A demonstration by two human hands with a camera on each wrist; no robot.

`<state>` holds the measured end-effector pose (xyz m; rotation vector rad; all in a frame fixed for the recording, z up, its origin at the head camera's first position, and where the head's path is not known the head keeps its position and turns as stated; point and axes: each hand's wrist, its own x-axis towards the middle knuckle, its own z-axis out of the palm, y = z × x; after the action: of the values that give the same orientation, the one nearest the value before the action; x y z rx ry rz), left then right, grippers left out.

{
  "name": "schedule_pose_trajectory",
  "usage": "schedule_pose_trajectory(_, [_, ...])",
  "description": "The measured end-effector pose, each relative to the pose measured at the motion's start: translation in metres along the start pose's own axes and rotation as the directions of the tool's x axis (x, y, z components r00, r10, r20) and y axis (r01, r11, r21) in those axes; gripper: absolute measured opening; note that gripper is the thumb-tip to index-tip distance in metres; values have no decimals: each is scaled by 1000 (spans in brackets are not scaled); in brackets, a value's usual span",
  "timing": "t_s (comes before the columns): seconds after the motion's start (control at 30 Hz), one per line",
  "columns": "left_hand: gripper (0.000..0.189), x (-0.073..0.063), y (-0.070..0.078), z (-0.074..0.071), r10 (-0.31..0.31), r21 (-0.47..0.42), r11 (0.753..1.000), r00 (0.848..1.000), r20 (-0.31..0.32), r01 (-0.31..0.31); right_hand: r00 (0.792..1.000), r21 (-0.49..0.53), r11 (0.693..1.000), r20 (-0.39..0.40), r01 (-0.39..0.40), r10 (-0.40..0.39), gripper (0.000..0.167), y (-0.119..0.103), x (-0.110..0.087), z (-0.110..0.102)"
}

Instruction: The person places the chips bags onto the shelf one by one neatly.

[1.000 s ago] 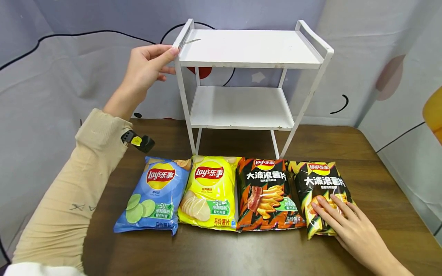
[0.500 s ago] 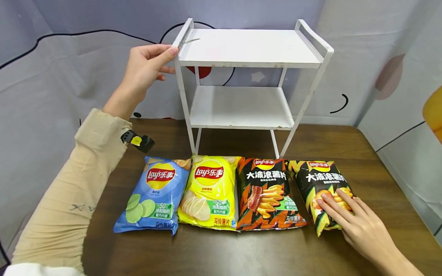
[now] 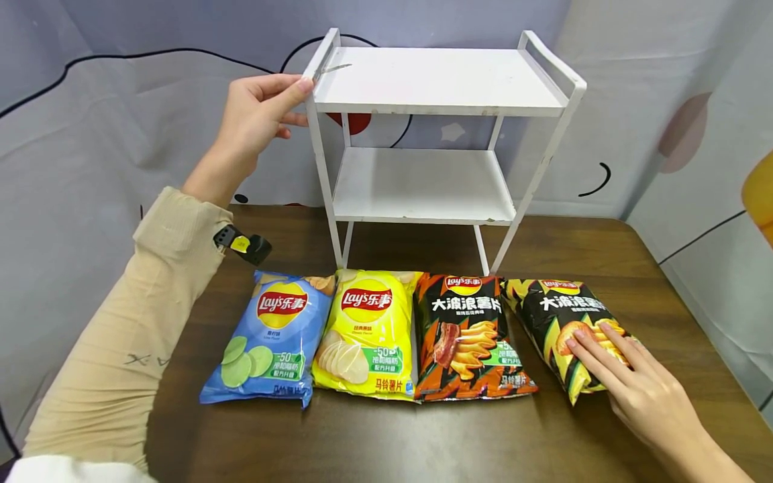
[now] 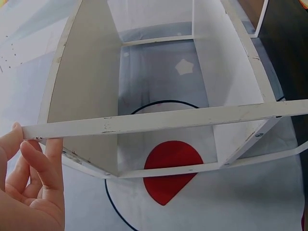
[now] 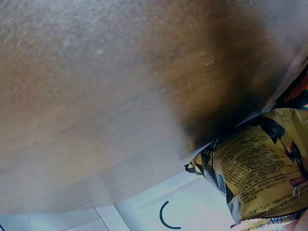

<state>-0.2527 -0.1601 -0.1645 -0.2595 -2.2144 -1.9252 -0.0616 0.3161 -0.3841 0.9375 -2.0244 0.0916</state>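
In the head view my left hand (image 3: 260,121) pinches the upper left corner post of a white two-shelf rack (image 3: 441,80), thumb in front and fingers behind. My right hand (image 3: 646,389) holds the lower right part of a black-and-yellow bag of chips (image 3: 574,329), fingers spread over its front; the thumb is hidden. This bag lies at a slant, and its gold printed back (image 5: 260,168) shows in the right wrist view. To its left lie a black-and-orange chip bag (image 3: 465,335), a yellow one (image 3: 365,329) and a blue one (image 3: 272,335), side by side.
The rack stands at the back of a brown wooden table (image 3: 386,436), its front legs just behind the bags. A patterned pale cloth (image 3: 121,134) hangs behind, with a black cable across it. Something yellow-orange (image 3: 761,194) juts in at the right edge.
My right hand has shifted right and slightly away from me, swinging the lower end of the black-and-yellow bag rightward, apart from the orange one. The left hand keeps its hold on the rack.
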Motion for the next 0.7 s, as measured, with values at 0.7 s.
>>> schedule_pose_trajectory(0.7, [36, 4, -2, 3, 13, 15, 1000, 1000, -6, -13, 995, -53, 998, -100, 17, -23, 38, -12, 42, -40])
